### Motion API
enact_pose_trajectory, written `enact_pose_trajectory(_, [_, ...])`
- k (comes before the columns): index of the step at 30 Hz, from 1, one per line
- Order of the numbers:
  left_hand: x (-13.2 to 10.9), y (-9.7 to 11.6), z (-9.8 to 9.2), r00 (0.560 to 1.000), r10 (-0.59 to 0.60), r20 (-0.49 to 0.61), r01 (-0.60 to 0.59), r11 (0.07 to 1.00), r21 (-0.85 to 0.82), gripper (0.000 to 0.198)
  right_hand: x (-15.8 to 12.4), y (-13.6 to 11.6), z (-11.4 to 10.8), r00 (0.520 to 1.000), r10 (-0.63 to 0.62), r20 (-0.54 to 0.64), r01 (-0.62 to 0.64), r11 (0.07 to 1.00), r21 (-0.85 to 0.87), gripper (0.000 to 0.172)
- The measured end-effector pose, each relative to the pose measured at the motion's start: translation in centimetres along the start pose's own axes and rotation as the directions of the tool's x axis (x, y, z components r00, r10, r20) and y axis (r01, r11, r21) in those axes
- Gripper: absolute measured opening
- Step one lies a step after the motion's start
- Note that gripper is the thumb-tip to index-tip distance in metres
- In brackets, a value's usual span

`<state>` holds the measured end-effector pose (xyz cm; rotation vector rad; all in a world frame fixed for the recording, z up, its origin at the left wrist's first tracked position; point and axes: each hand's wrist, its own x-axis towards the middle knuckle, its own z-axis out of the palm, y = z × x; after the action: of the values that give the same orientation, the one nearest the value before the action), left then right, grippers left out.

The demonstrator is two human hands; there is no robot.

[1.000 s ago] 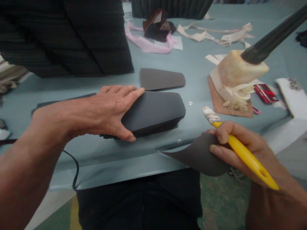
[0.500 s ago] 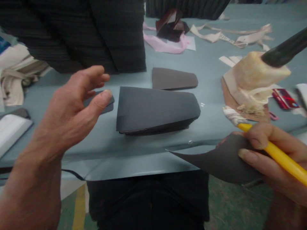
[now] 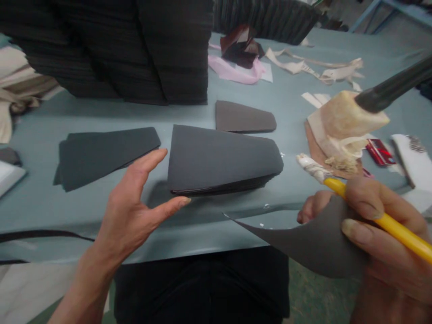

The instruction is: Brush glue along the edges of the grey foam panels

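Note:
My left hand is open, its thumb and fingers spread beside the left end of a thick stack of dark grey tapered sheets. Whether the thumb touches the stack I cannot tell. In my right hand is a yellow-handled brush, its bristles coated in something white. The same hand also grips a curved dark grey sheet, which bends out to the left past the table's front edge. A few dark tapered sheets lie fanned out behind my left hand. Beyond the thick stack rests a smaller, browner stack.
Tall piles of black sheets stand at the back left. A cream-coloured block with a dark handle sits at the right, near a red box and a white object. Pink cloth and beige strips lie at the back.
My left hand has moved right and down, from over the fanned sheets to the thick stack's left end. My right hand still holds the brush and the curved sheet. The view has shifted slightly.

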<state>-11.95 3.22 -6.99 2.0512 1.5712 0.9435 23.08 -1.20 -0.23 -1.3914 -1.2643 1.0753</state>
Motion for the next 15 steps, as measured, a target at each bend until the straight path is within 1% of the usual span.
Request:
enact_pose_trajectory(2, [-0.08,0.02,-0.06,0.999,0.042,-0.030,-0.041,0.999,0.030,0.072,-0.04,0.09,0.19,0.999,-0.009,0.035,0.008,1.000,0.030,0.040])
enact_pose_trajectory(7, [-0.01,0.49,-0.08,0.994,0.089,-0.068,-0.088,0.996,0.009,0.047,-0.01,0.22,0.65,0.997,-0.017,0.070,0.014,0.999,0.043,0.041])
enact_pose_trajectory(13, [0.29,0.84,-0.07,0.993,0.090,-0.078,-0.089,0.996,0.016,0.037,-0.11,0.75,0.43,0.985,0.013,0.170,-0.018,0.999,0.027,0.034])
enact_pose_trajectory(15, [0.40,0.83,-0.12,0.992,0.098,-0.081,-0.097,0.995,0.008,0.035,-0.15,0.93,0.46,0.987,0.026,0.162,-0.029,0.999,0.017,0.038])
